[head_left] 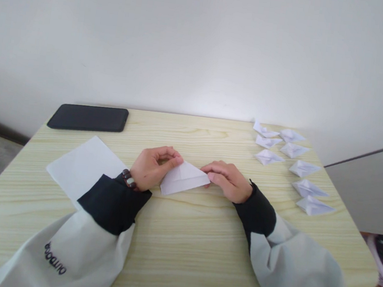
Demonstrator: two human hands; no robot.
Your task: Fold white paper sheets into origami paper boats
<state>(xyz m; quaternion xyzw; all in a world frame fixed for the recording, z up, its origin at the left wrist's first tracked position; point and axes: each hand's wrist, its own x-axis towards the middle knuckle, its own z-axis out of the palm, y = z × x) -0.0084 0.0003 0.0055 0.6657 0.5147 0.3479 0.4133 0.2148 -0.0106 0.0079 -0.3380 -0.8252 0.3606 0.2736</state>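
Note:
Between my hands, just above or on the table, is a folded white paper (185, 180) shaped roughly like a flat triangle, with a band folded along its lower edge. My left hand (155, 167) pinches its upper left part between thumb and fingers. At the pointed right end, my right hand (229, 180) grips the tip with thumb and forefinger. A stack of white paper sheets (87, 168) lies beside my left wrist, partly hidden under my left sleeve.
Several folded white paper boats (306, 188) stand at the right side of the wooden table (178, 253). A black phone (88, 118) lies at the back left. A white wall (203, 47) rises behind the table's far edge.

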